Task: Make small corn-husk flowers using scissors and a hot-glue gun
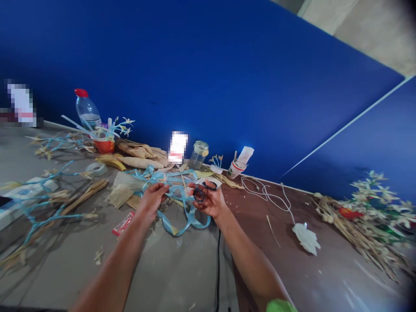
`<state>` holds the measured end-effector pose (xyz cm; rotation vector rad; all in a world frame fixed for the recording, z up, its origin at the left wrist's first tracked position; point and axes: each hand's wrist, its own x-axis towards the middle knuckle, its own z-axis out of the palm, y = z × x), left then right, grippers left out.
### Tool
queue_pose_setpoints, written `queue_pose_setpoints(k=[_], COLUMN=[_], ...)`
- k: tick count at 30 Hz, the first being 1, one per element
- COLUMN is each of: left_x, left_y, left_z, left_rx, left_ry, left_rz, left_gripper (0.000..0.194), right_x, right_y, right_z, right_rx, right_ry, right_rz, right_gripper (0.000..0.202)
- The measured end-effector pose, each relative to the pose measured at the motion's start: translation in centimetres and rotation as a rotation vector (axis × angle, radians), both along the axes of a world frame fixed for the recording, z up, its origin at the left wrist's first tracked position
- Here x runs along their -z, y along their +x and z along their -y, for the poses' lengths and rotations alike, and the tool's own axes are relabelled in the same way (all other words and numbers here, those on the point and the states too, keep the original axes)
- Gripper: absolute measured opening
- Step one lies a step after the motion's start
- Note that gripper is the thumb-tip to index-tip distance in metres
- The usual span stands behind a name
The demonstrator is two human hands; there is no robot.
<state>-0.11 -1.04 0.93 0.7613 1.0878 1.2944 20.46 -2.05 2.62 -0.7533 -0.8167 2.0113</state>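
My left hand (153, 200) is closed in a pinch over the middle of the table; what its fingertips hold is too small to make out. Black-handled scissors (199, 195) rest in my right hand (212, 203), its fingers curled around the ring handles. The scissor blades are hard to see. A long light-blue ribbon (175, 229) lies in loops beneath and between both hands. Left of my left hand is a sheet of pale dried husk (121, 188), with a red-and-white packet (123, 224) beside my forearm.
Behind lie dried husks (143, 151), a clear jar (198, 155) and a roll of tape (95, 169). A red cup (104, 145) of stems stands near a red-capped bottle (87, 110). Blue-stemmed flowers (42, 221) spread left; a white cable (260, 190) and white flowers (373, 195) lie right.
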Motion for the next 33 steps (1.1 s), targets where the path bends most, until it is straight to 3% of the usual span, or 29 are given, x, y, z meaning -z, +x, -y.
queue_pose_setpoints(k=[6, 9, 12, 17, 21, 28, 33], left_x=[0.3, 0.2, -0.1, -0.8, -0.9, -1.1, -1.4], left_y=[0.0, -0.1, -0.1, -0.1, -0.1, -0.5, -0.3], left_z=[0.0, 0.1, 0.2, 0.4, 0.6, 0.7, 0.8], left_rx=[0.022, 0.017, 0.028, 0.034, 0.037, 0.044, 0.042], left_ry=[0.007, 0.012, 0.023, 0.028, 0.046, 0.032, 0.028], left_rz=[-0.002, 0.002, 0.003, 0.0, 0.022, 0.029, 0.036], left_gripper=[0.034, 0.034, 0.034, 0.033, 0.032, 0.03, 0.029], right_x=[-1.1, -2.0, -2.4, -1.6, -0.6, -1.1, -0.8], right_y=[-0.8, -0.7, -0.3, 0.3, 0.1, 0.2, -0.1], right_z=[0.5, 1.6, 3.2, 5.5, 6.0, 6.4, 6.6], right_rx=[0.095, 0.056, -0.025, -0.167, -0.133, -0.252, -0.282], right_ry=[0.085, 0.025, 0.047, 0.131, 0.119, 0.294, 0.304], right_rz=[-0.012, 0.038, 0.166, 0.369, 0.435, 0.51, 0.555], right_gripper=[0.048, 0.041, 0.047, 0.062, 0.065, 0.065, 0.065])
